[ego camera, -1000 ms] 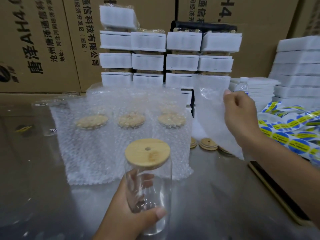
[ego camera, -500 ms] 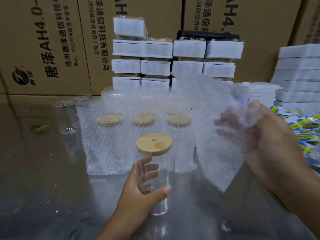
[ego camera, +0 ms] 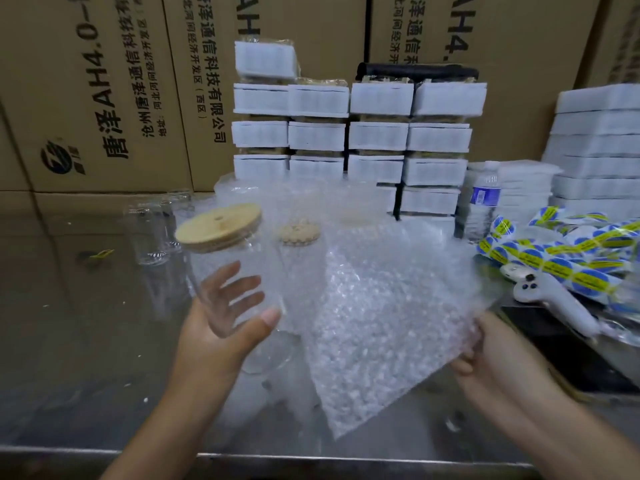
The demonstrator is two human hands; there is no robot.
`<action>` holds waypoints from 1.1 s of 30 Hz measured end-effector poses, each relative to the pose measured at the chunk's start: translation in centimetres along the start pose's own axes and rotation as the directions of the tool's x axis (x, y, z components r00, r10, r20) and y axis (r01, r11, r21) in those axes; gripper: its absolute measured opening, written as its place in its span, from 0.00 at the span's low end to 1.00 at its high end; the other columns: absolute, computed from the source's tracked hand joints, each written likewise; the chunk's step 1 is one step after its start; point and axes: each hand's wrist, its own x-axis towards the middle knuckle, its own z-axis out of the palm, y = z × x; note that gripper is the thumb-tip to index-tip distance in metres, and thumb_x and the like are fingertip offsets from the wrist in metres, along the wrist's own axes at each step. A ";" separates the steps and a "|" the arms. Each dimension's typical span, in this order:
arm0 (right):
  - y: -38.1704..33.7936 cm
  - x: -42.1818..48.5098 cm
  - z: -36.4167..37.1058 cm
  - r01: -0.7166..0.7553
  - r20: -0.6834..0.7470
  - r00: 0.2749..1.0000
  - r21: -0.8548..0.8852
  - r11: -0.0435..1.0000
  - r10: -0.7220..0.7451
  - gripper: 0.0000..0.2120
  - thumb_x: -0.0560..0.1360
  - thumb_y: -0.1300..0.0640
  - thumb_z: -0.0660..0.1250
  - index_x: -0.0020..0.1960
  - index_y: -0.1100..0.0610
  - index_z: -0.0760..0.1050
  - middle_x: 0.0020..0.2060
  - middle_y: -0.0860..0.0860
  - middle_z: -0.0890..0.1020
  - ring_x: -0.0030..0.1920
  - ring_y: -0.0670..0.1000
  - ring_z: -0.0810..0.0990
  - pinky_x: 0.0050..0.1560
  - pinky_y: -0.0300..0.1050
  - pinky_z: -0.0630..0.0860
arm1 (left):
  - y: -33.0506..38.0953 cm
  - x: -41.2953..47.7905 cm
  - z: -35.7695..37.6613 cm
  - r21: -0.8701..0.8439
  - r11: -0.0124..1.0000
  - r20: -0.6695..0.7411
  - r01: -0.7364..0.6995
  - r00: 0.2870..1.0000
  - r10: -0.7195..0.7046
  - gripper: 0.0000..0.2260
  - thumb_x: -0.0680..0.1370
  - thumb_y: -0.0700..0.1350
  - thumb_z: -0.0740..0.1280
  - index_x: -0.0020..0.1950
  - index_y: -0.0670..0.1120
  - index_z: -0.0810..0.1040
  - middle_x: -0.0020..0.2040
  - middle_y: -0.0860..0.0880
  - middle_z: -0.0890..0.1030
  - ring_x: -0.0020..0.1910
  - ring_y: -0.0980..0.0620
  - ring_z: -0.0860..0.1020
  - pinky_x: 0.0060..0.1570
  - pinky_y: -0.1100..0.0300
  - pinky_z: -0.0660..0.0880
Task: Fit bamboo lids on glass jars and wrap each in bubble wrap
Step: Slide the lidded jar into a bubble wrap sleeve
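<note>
My left hand (ego camera: 228, 327) grips a clear glass jar (ego camera: 239, 271) with a round bamboo lid (ego camera: 219, 227) on top, lifted off the table and tilted left. My right hand (ego camera: 491, 355) pinches the right edge of a bubble wrap sheet (ego camera: 381, 323), which hangs spread out just right of the jar. Behind them stand wrapped jars (ego camera: 300, 237), their bamboo lids showing faintly through the wrap.
Bare glass jars (ego camera: 152, 230) stand at the back left on the steel table (ego camera: 69, 341). White foam-packed stacks (ego camera: 377, 136) and cardboard boxes (ego camera: 104, 98) fill the back. A water bottle (ego camera: 483, 199), a sticker roll pile (ego camera: 568, 258) and a white tool (ego camera: 550, 299) lie on the right.
My left hand has lifted the jar up and to the left, tilting it. My right hand has dropped lower and spread the bubble wrap sheet wide beside the jar.
</note>
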 end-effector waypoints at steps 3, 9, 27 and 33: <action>1.3 -0.7 1.1 -0.145 0.115 0.982 -0.049 0.988 0.150 0.16 0.80 0.65 0.54 0.34 0.55 0.62 0.20 0.47 0.64 0.17 0.41 0.59 0.16 0.31 0.53 | 0.9 0.2 -1.0 -0.006 0.999 -0.033 -0.033 0.999 0.033 0.29 0.67 0.38 0.69 0.68 0.45 0.69 0.57 0.47 0.79 0.55 0.52 0.80 0.39 0.71 0.77; 2.5 -1.2 -0.2 -0.280 0.070 0.951 -0.227 0.933 0.303 0.09 0.80 0.62 0.58 0.41 0.59 0.70 0.28 0.54 0.72 0.20 0.46 0.72 0.19 0.35 0.70 | 2.2 0.3 -1.7 0.008 0.996 -0.071 -0.092 0.993 0.092 0.28 0.65 0.47 0.70 0.64 0.53 0.71 0.58 0.51 0.80 0.54 0.56 0.81 0.41 0.70 0.76; 0.9 -2.4 -2.5 -0.272 0.037 0.921 -0.653 0.707 0.388 0.04 0.76 0.66 0.65 0.51 0.63 0.72 0.31 0.57 0.81 0.32 0.56 0.84 0.27 0.40 0.77 | 2.6 0.3 1.4 -0.024 0.996 0.057 -0.087 0.994 0.088 0.33 0.58 0.57 0.75 0.62 0.57 0.72 0.59 0.52 0.79 0.57 0.55 0.80 0.43 0.68 0.77; 1.2 -2.1 -2.4 -0.085 0.126 0.955 -0.751 0.654 0.269 0.07 0.74 0.68 0.65 0.50 0.60 0.71 0.33 0.55 0.78 0.22 0.47 0.76 0.23 0.36 0.70 | 1.8 -1.7 4.2 0.053 0.998 0.143 -0.012 0.990 0.004 0.34 0.59 0.56 0.77 0.63 0.59 0.70 0.58 0.57 0.79 0.55 0.62 0.79 0.46 0.64 0.76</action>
